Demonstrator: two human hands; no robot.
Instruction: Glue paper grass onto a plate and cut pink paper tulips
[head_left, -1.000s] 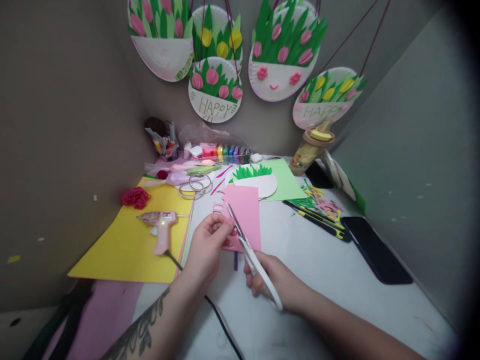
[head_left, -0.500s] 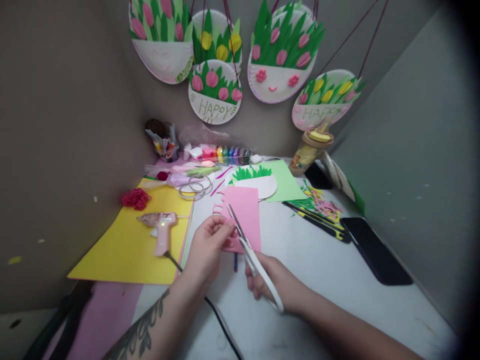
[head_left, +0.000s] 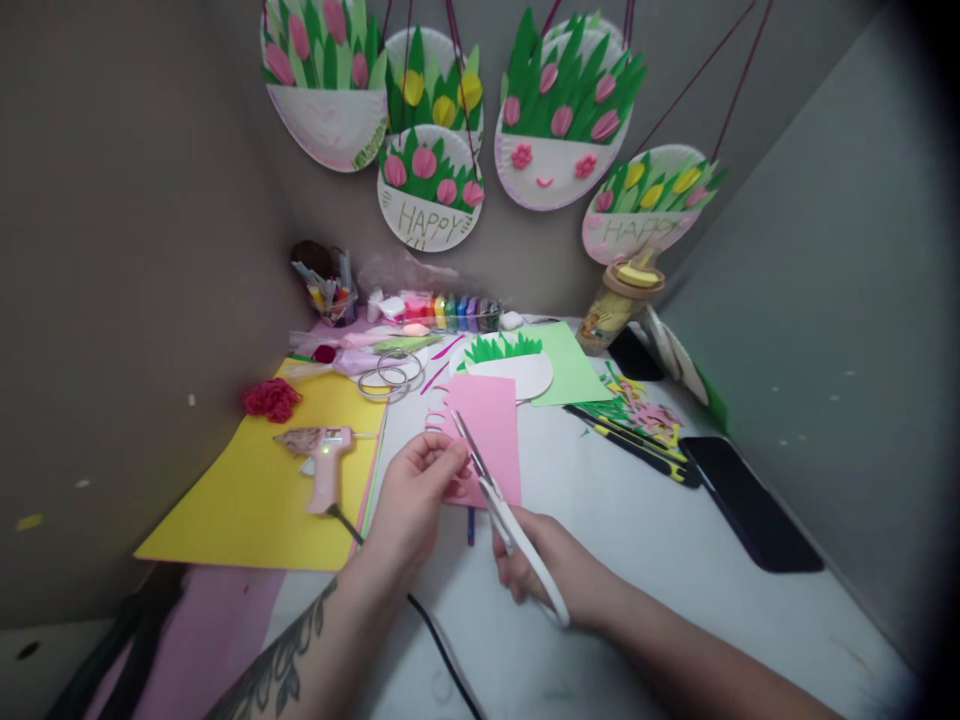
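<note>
Two hands meet over a pink paper sheet [head_left: 491,430] near the middle of the white table [head_left: 637,520]. Fingers of the left hand [head_left: 416,495] pinch the sheet's near left edge, thumb on top, just beside a row of cut loops along that edge. Closed around the white handles, the right hand [head_left: 551,560] holds scissors [head_left: 499,505] whose blades lie across the sheet, pointing far and left. Just left of the left hand, a pink glue gun [head_left: 322,455] rests on a yellow sheet [head_left: 255,500], its cord running near under the wrist. Beyond the pink sheet lies a half paper plate with green grass [head_left: 506,365] on a green sheet [head_left: 574,365]. A black phone [head_left: 750,500] lies to the right.
</note>
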